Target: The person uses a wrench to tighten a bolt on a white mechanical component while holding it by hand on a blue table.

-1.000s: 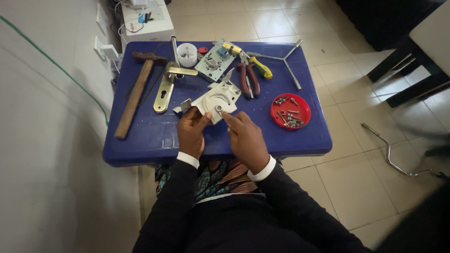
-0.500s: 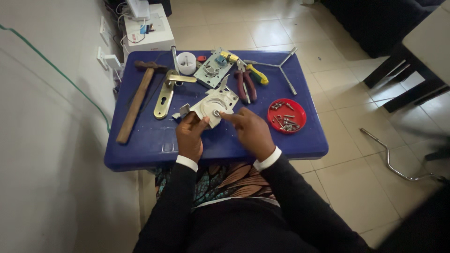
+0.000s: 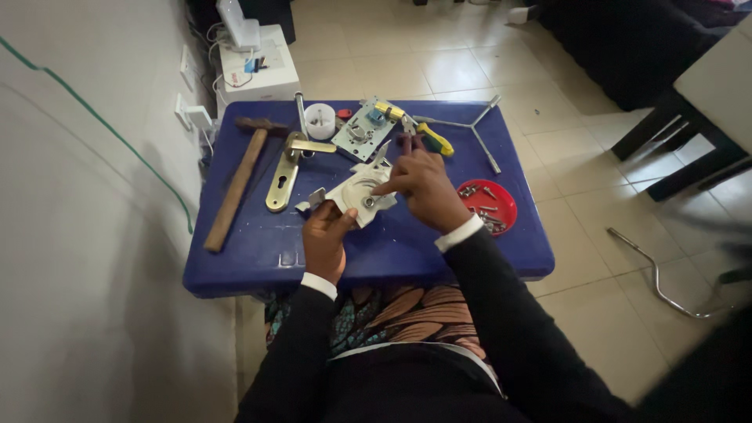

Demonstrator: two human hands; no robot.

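Note:
My left hand [image 3: 323, 239] grips the near edge of a white metal plate part [image 3: 354, 193] held just above the blue plastic table [image 3: 258, 254]. My right hand [image 3: 424, 186] rests on the far right side of that plate, fingers pinched at its upper edge near a small screw or pin; what the fingertips hold is too small to tell. Pliers [image 3: 408, 143] lie partly hidden just beyond my right hand.
On the table lie a wooden-handled hammer [image 3: 235, 184], a brass door handle [image 3: 287, 167], a small white cup [image 3: 319, 120], a lock body [image 3: 361, 129], a yellow-handled tool [image 3: 428, 133], a metal cross wrench [image 3: 474, 129] and a red lid of screws [image 3: 489, 205]. White box [image 3: 254, 66] behind; wall on the left.
My right hand has moved up from the near right side of the plate to its far edge. The left hand keeps its grip; the plate has tilted slightly.

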